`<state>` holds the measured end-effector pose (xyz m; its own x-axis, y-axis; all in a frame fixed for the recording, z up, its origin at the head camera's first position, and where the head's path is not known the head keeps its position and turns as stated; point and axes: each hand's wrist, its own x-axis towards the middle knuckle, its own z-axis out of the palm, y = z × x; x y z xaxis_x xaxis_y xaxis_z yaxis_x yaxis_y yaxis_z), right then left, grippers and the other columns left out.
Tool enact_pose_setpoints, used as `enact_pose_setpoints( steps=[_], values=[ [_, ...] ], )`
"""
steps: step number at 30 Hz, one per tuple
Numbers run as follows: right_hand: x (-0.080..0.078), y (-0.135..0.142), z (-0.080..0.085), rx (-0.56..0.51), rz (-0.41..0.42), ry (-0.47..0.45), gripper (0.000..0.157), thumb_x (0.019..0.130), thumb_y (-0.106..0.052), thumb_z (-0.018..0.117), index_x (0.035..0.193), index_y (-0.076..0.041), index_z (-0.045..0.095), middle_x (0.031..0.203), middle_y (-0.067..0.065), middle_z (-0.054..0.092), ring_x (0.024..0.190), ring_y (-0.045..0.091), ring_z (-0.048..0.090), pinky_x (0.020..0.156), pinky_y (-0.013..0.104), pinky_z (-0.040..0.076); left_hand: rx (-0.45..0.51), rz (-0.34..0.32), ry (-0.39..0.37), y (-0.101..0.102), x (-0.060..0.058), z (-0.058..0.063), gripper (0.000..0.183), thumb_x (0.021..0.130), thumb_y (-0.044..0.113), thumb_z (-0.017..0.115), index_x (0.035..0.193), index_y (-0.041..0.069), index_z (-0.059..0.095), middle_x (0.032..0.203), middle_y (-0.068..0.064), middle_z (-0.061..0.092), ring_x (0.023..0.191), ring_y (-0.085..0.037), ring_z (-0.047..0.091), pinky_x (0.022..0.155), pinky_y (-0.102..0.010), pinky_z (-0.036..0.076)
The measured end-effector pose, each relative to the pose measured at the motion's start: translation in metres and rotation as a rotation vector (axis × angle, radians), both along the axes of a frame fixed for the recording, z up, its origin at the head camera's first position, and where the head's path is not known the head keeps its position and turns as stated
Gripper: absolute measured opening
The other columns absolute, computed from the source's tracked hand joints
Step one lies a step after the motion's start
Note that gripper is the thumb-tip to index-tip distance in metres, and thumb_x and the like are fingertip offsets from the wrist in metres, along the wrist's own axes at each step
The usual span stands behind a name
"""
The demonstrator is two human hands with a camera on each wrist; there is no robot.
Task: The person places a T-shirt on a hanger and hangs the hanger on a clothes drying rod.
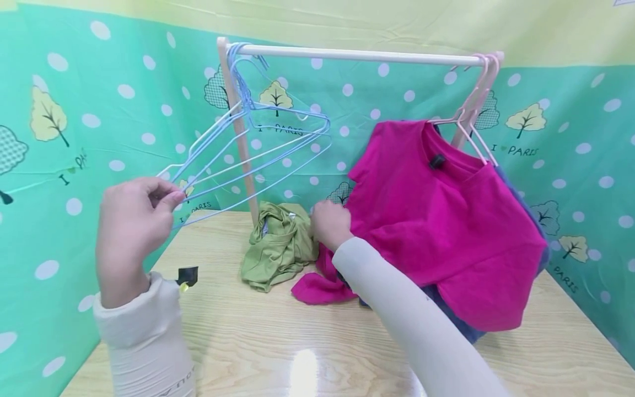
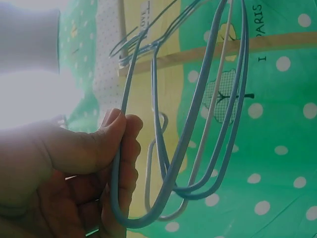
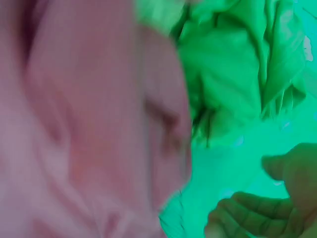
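Observation:
My left hand (image 1: 134,231) pinches the corner of a blue hanger (image 2: 185,129) between thumb and fingers, which the left wrist view shows closely. That hanger hangs among several blue and white ones at the rack's left end. In the head view my right hand (image 1: 331,223) is between a crumpled green garment (image 1: 280,245) and a magenta shirt (image 1: 421,204) on a pink hanger (image 1: 456,118). The right wrist view shows the right hand's fingers (image 3: 257,215) loosely bent and thumb apart, with nothing between them. Magenta cloth, paler there, blurs across that view's left side.
A rack with a white top bar (image 1: 357,55) stands on the wooden table (image 1: 248,342). Blue cloth (image 1: 456,314) shows behind and below the magenta shirt. A magenta sleeve (image 1: 322,289) trails on the table. A patterned green curtain (image 1: 49,165) encloses the back and sides.

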<state>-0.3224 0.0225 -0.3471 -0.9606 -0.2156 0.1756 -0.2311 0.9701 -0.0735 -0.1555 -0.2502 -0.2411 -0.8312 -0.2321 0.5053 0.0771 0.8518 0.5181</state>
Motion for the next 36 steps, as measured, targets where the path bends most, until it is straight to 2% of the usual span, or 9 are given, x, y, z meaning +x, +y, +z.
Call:
enact_pose_setpoints(
  steps=[3, 7, 10, 13, 18, 24, 31, 34, 36],
  values=[
    [0.001, -0.007, -0.011, -0.219, 0.041, -0.07, 0.036, 0.101, -0.038, 0.064, 0.096, -0.003, 0.069, 0.1, 0.016, 0.071, 0.093, 0.033, 0.069, 0.075, 0.047, 0.059, -0.012, -0.004, -0.022, -0.004, 0.003, 0.0, 0.022, 0.1, 0.022, 0.067, 0.106, 0.002, 0.076, 0.089, -0.015, 0.072, 0.067, -0.022, 0.052, 0.055, -0.024, 0.038],
    [-0.002, -0.012, -0.03, -0.565, 0.094, -0.166, 0.042, 0.098, -0.037, 0.071, 0.108, 0.003, 0.068, 0.105, 0.017, 0.069, 0.091, 0.027, 0.065, 0.08, 0.04, 0.056, -0.039, -0.008, -0.043, -0.008, 0.005, -0.001, 0.022, 0.1, 0.023, 0.067, 0.106, 0.003, 0.077, 0.084, -0.012, 0.071, 0.065, -0.021, 0.051, 0.055, -0.026, 0.038],
    [-0.003, -0.015, -0.044, -0.715, 0.112, -0.187, 0.047, 0.095, -0.036, 0.075, 0.118, 0.004, 0.066, 0.109, 0.014, 0.067, 0.093, 0.024, 0.062, 0.083, 0.037, 0.055, -0.047, -0.019, -0.083, -0.009, 0.004, -0.001, 0.023, 0.101, 0.024, 0.066, 0.107, 0.004, 0.076, 0.081, -0.009, 0.069, 0.066, -0.022, 0.05, 0.055, -0.029, 0.038],
    [-0.004, -0.015, -0.053, -0.72, 0.133, -0.142, 0.037, 0.093, -0.031, 0.078, 0.111, 0.0, 0.072, 0.102, 0.01, 0.067, 0.091, 0.023, 0.061, 0.083, 0.037, 0.053, -0.057, -0.031, -0.116, -0.01, 0.004, -0.002, 0.025, 0.102, 0.026, 0.065, 0.107, 0.004, 0.076, 0.082, -0.008, 0.068, 0.069, -0.023, 0.05, 0.056, -0.032, 0.038],
    [-0.005, -0.015, -0.059, -0.703, 0.166, -0.044, 0.011, 0.091, -0.018, 0.08, 0.089, -0.009, 0.077, 0.08, 0.003, 0.068, 0.082, 0.02, 0.062, 0.077, 0.035, 0.052, -0.083, -0.049, -0.125, -0.013, 0.005, -0.002, 0.027, 0.103, 0.027, 0.064, 0.107, 0.004, 0.076, 0.084, -0.009, 0.068, 0.074, -0.025, 0.05, 0.059, -0.033, 0.039],
    [-0.001, -0.016, -0.057, -0.621, 0.162, 0.05, 0.021, 0.092, -0.015, 0.075, 0.072, -0.014, 0.071, 0.073, -0.001, 0.064, 0.073, 0.018, 0.059, 0.066, 0.033, 0.049, -0.099, -0.062, -0.139, -0.016, 0.008, -0.003, 0.023, 0.102, 0.024, 0.064, 0.108, 0.006, 0.076, 0.088, -0.009, 0.07, 0.076, -0.025, 0.051, 0.061, -0.034, 0.04],
    [0.007, -0.008, -0.038, -0.638, -0.018, 0.112, 0.036, 0.088, -0.02, 0.071, 0.059, -0.016, 0.05, 0.061, 0.0, 0.051, 0.071, 0.026, 0.061, 0.065, 0.042, 0.052, -0.105, -0.055, -0.138, -0.016, 0.013, -0.001, 0.024, 0.102, 0.027, 0.064, 0.108, 0.008, 0.076, 0.084, -0.007, 0.068, 0.071, -0.024, 0.05, 0.057, -0.033, 0.039],
    [0.01, -0.002, -0.028, -0.651, -0.125, 0.066, 0.042, 0.088, -0.027, 0.068, 0.055, -0.016, 0.046, 0.06, 0.003, 0.052, 0.073, 0.029, 0.063, 0.066, 0.046, 0.053, -0.11, -0.045, -0.11, -0.015, 0.014, 0.001, 0.022, 0.102, 0.026, 0.065, 0.106, 0.007, 0.076, 0.079, -0.006, 0.066, 0.066, -0.022, 0.049, 0.055, -0.033, 0.038],
    [0.013, 0.001, -0.022, -0.641, -0.18, 0.012, 0.037, 0.087, -0.028, 0.066, 0.057, -0.016, 0.049, 0.068, 0.006, 0.058, 0.079, 0.031, 0.065, 0.068, 0.047, 0.054, -0.112, -0.041, -0.091, -0.014, 0.014, 0.002, 0.022, 0.101, 0.026, 0.066, 0.105, 0.007, 0.076, 0.078, -0.006, 0.067, 0.064, -0.022, 0.049, 0.054, -0.032, 0.038]
  ],
)
